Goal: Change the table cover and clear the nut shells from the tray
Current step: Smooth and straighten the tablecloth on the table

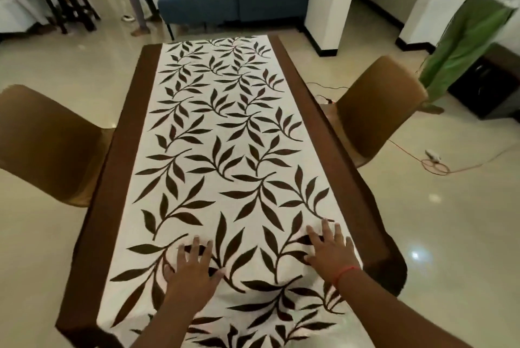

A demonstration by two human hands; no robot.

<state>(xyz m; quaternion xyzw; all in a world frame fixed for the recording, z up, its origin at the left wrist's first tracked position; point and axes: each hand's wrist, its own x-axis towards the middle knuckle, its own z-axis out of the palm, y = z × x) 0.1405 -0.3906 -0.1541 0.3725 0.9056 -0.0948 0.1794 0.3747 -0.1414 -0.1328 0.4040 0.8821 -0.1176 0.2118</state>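
Two hands flat on the table cover (pixel 225 134), fingers spread wide, each grip open and holding nothing. Left hand (pixel 191 271) near the close end, a bit left of the middle. Right hand (pixel 330 252) further right, close to the brown edge, red string (pixel 344 273) round the wrist. White cover with dark leaves, spread along the whole worktop (pixel 315 100), brown strip on both long sides. Two brown chairs, one chair (pixel 47 142) on the left, other chair (pixel 374 106) on the right. Blue sofa (pixel 239 1) far behind. Shiny floor (pixel 450 235) all around.
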